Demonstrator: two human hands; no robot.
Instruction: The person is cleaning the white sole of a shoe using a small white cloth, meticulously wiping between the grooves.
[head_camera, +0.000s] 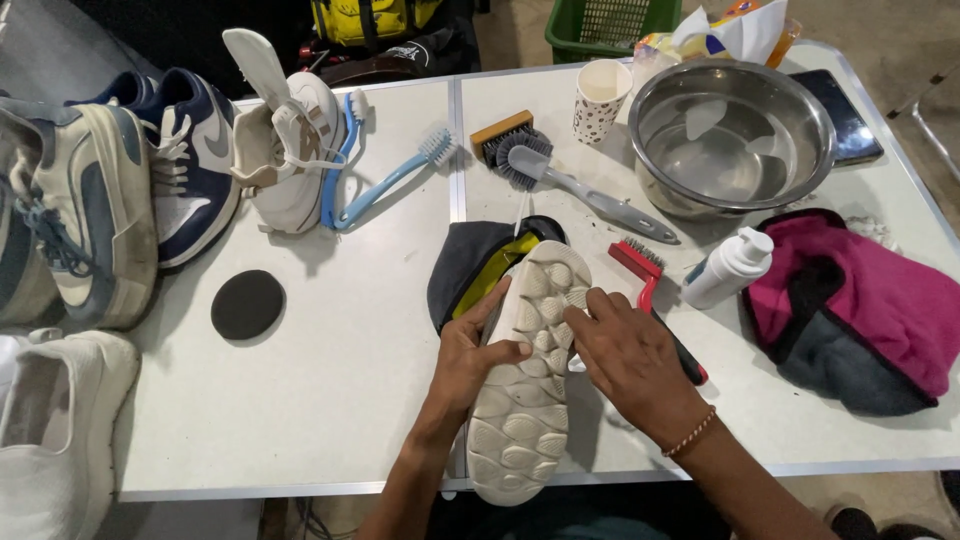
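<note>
On the far left of the bench stand several shoes: a white shoe at the near corner, a grey and cream sneaker behind it, then a navy and white sneaker. Next comes a white high-top shoe with its tongue pulled up and a blue brush leaning against it. A flat black round pad lies alone on the bench in front of these.

In the middle, a shoe turned sole-up lies lengthwise, its heel end reaching the near edge of the bench and its toe resting on a dark grey cloth with a bit of yellow showing beneath. The left hand grips the shoe from its left side, thumb laid across the pale sole and fingers curled under the edge, so it is clamped on the shoe. The right hand, with a beaded bracelet at the wrist, lies mostly flat on the sole's right side, fingers close together and pressed to the tread; I cannot tell whether anything is tucked under them.

Behind the shoe are a wooden-backed brush, a grey long-handled brush and a spotted paper cup. Just right of the hands lies a red-handled brush, partly under the right hand. Further right stand a white pump bottle on its side, a steel bowl, and a pink and grey cloth.
</note>
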